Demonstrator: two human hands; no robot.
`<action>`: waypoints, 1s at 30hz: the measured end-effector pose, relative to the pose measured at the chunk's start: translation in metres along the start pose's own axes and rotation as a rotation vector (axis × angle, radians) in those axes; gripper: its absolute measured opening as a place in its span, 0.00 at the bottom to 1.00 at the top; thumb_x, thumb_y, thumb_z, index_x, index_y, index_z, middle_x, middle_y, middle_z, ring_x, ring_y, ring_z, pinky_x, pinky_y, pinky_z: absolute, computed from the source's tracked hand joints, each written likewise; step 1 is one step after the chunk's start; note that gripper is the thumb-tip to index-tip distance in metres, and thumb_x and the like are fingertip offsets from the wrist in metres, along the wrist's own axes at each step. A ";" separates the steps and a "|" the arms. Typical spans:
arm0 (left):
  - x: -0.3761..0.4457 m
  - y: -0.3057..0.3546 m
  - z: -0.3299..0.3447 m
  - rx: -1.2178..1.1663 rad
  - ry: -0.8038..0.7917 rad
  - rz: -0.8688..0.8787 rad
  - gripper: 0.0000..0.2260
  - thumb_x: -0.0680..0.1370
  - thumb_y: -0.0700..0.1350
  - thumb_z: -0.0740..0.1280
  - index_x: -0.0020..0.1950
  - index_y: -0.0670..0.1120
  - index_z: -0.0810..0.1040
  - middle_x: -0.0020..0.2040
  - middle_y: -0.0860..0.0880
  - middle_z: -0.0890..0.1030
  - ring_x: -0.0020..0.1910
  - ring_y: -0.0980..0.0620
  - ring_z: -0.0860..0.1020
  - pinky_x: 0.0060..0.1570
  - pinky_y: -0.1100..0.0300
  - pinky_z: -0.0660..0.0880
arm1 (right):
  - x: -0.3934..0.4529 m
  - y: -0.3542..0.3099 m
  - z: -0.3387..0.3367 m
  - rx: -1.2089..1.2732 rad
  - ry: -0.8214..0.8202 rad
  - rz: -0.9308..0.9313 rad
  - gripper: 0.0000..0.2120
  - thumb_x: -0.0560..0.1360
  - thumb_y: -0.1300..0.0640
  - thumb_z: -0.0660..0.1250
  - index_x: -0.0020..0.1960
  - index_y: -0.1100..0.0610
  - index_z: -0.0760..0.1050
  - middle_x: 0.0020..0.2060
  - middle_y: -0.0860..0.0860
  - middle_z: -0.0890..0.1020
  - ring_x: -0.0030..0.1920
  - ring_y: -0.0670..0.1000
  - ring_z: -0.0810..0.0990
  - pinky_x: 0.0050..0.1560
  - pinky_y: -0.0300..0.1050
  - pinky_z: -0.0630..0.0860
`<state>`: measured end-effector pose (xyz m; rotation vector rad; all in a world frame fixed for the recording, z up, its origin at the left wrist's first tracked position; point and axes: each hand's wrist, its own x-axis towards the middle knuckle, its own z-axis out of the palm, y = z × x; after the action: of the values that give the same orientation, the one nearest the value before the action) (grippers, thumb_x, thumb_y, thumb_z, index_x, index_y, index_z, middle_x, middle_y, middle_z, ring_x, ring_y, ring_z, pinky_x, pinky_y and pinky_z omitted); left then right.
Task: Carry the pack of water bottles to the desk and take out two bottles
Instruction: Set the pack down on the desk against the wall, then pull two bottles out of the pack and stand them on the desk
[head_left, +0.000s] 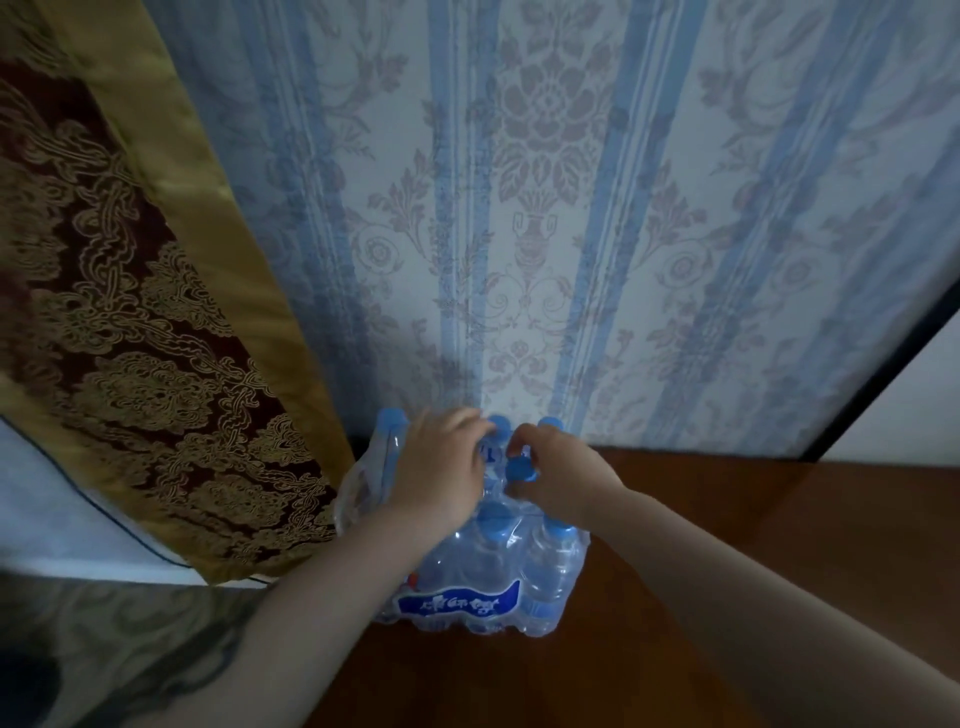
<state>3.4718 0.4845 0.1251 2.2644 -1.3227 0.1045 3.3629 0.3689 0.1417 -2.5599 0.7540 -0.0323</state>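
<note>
A shrink-wrapped pack of water bottles (483, 577) with blue caps and a blue label stands on the brown wooden desk (701, 519), close to the wall. My left hand (441, 467) lies on top of the pack, fingers bent over the film and the middle caps. My right hand (550, 467) is beside it on the pack's top, with thumb and fingers pinched around one blue cap (519, 469). Both hands hide several of the bottle tops.
Blue striped floral wallpaper (545, 234) rises right behind the pack. A gold and dark red patterned curtain (145, 312) hangs at the left, touching the pack's left side. A dark-framed white panel (914, 395) stands at the right. A patterned floor (104, 639) lies lower left.
</note>
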 end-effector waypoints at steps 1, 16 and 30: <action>-0.001 0.002 0.005 0.002 -0.035 0.018 0.16 0.79 0.40 0.61 0.66 0.49 0.74 0.68 0.53 0.73 0.68 0.52 0.69 0.74 0.54 0.58 | 0.002 0.002 0.000 0.006 -0.035 0.018 0.18 0.71 0.50 0.73 0.58 0.49 0.72 0.46 0.48 0.73 0.45 0.52 0.77 0.43 0.46 0.74; 0.002 -0.022 -0.017 0.073 -0.291 0.024 0.17 0.76 0.46 0.68 0.65 0.49 0.75 0.60 0.50 0.73 0.60 0.51 0.72 0.47 0.63 0.63 | 0.021 -0.002 0.000 -0.314 -0.186 -0.089 0.24 0.74 0.43 0.68 0.62 0.55 0.65 0.41 0.51 0.74 0.36 0.51 0.73 0.31 0.43 0.66; 0.016 -0.019 -0.042 0.083 -0.123 0.079 0.18 0.76 0.56 0.66 0.59 0.44 0.73 0.52 0.49 0.70 0.40 0.52 0.72 0.39 0.57 0.68 | 0.026 -0.013 -0.030 -0.206 0.066 -0.180 0.17 0.72 0.42 0.69 0.45 0.52 0.65 0.34 0.49 0.73 0.33 0.49 0.72 0.27 0.43 0.63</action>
<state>3.5042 0.4985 0.1589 2.3202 -1.4972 0.0487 3.3869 0.3527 0.1714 -2.8289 0.5747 -0.1028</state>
